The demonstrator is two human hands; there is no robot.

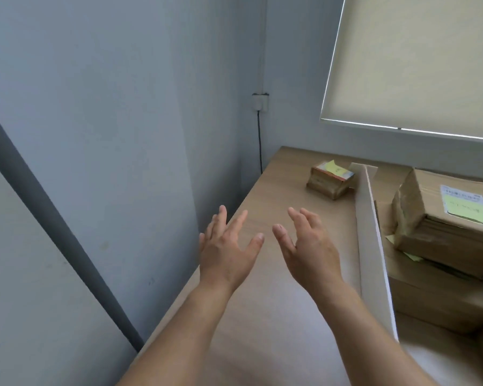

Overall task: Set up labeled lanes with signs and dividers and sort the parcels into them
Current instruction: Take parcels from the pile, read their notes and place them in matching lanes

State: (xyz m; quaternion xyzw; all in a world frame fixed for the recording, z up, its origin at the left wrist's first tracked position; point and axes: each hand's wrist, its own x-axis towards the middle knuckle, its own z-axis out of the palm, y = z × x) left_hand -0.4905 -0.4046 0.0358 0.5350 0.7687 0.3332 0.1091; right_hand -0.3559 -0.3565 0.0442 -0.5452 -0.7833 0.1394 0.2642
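My left hand and my right hand hover side by side over the wooden table, fingers straight and spread, holding nothing. Ahead of them, near the table's far end, sits a small brown parcel with a yellow sticky note on top. A tall cardboard divider stands on edge to the right of my right hand and runs away from me. Beyond it lies a large brown parcel with a white label and a yellow note, stacked on a flatter cardboard box.
A grey wall borders the table's left edge, with a dark diagonal strip across it. A wall socket with a black cable hangs in the corner. A cream roller blind covers the window behind the table.
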